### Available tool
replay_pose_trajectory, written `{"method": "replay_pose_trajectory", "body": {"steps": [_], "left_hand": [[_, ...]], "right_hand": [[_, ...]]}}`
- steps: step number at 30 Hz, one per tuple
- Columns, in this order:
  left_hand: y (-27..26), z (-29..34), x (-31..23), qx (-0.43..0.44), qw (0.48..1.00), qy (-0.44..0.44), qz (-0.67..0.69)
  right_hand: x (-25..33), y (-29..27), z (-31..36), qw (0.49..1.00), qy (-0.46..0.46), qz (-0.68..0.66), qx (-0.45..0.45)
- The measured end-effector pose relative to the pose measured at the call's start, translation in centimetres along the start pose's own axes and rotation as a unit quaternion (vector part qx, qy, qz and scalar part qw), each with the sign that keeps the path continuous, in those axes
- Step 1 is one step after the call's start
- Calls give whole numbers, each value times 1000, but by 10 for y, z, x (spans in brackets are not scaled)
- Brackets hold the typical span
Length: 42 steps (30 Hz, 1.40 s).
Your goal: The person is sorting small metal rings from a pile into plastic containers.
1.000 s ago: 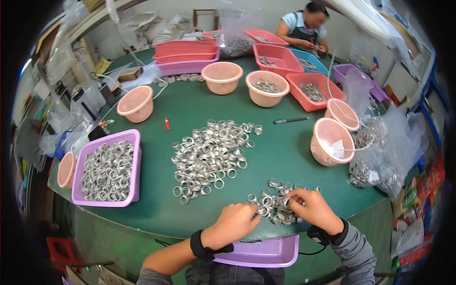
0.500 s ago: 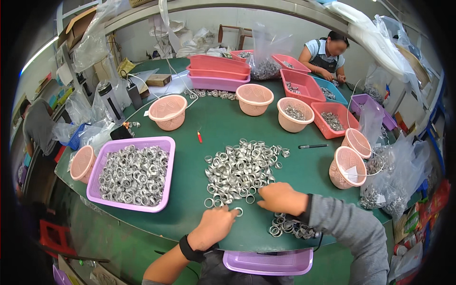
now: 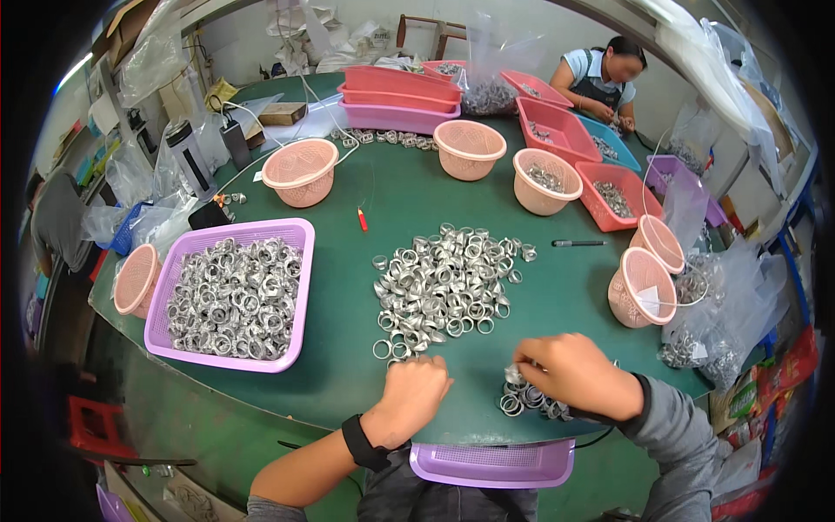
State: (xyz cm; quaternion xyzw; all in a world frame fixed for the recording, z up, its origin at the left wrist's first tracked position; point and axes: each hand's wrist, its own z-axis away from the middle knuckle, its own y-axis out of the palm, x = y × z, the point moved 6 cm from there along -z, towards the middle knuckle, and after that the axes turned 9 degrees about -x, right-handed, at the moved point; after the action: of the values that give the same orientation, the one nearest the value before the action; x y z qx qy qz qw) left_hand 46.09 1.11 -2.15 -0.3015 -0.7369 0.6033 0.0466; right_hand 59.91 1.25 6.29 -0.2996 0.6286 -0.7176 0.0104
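Note:
A heap of silver metal rings (image 3: 444,287) lies in the middle of the green table. My left hand (image 3: 409,391) is at the heap's near edge, back upward, with its fingers curled in; what they hold, if anything, is hidden. To the right, my right hand (image 3: 578,374) hovers over a smaller pile of rings (image 3: 522,402) by the table's front edge. Between its thumb and fingers a silver ring (image 3: 513,374) shows, pinched at the fingertips. Part of that smaller pile is hidden under my right hand and wrist.
A purple basket (image 3: 304,287) full of rings stands at left. Another purple basket (image 3: 491,470) sits below the front edge. Peach baskets (image 3: 300,174), a red pencil (image 3: 363,219) and a black pen (image 3: 578,243) lie around. Across the table a person (image 3: 604,83) works beside red trays (image 3: 557,130).
My right hand has moved right, from the heap's near edge to over the smaller pile. My left hand stays near the heap; the ring at its fingertips is now out of sight. The view has shifted slightly.

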Motion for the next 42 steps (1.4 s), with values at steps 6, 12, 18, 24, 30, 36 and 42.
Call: {"method": "replay_pose_trajectory", "body": {"steps": [6, 12, 18, 24, 30, 36, 42], "left_hand": [[-31, 4, -34, 9, 967, 26, 252], [-45, 4, -84, -6, 886, 31, 463], [-43, 3, -95, -25, 891, 80, 446], [-43, 1, -103, -24, 893, 73, 444], [-45, -14, -73, -23, 937, -49, 345], [-2, -32, -91, 7, 979, 119, 167], [20, -30, -102, 74, 979, 142, 129]], "right_hand": [[-4, -19, 58, 978, 31, -179, -103], [-15, -6, 80, 955, 30, -259, -144], [-17, -7, 88, 943, 10, -275, -185], [-21, -8, 93, 940, 15, -282, -191], [-80, -37, 117, 891, 204, -257, -314], [-116, -4, 111, 929, 228, -199, -214], [-114, -1, 98, 964, 201, -91, -148]]}}
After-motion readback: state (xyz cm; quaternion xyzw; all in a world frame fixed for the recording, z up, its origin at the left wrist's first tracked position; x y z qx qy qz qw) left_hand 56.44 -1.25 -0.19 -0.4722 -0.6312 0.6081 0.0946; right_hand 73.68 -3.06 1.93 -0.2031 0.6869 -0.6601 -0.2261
